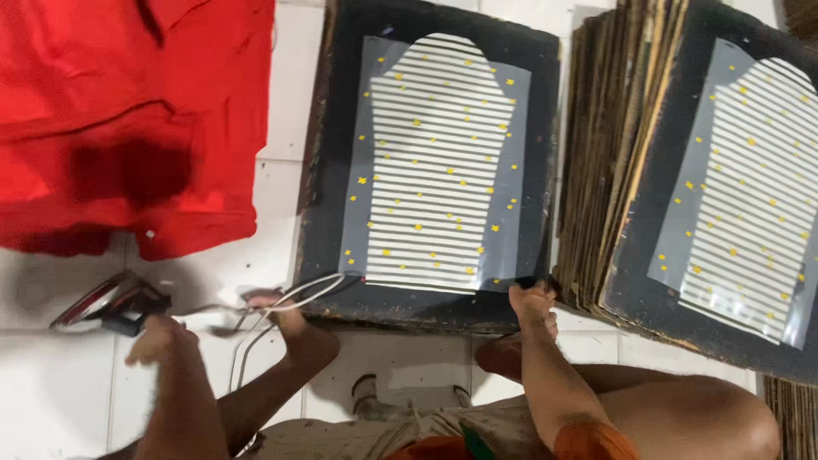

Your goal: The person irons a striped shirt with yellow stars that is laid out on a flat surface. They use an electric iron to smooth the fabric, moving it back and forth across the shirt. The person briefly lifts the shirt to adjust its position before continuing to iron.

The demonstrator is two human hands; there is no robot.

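On the near edge of the board [426, 302], my right hand [532, 302] has fingers pinching the striped film's [439, 162] corner; left hand [158, 336], fingers curled, hangs near a cable [290, 298].

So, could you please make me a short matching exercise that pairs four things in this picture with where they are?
Things:
1. red cloth
2. striped sheet
3. board stack
4. iron

Places:
A. between the two dark boards
B. top left, on the floor
C. beside the left hand
D. on the middle dark board, its corner at the right hand

Pairs: 1-B, 2-D, 3-A, 4-C
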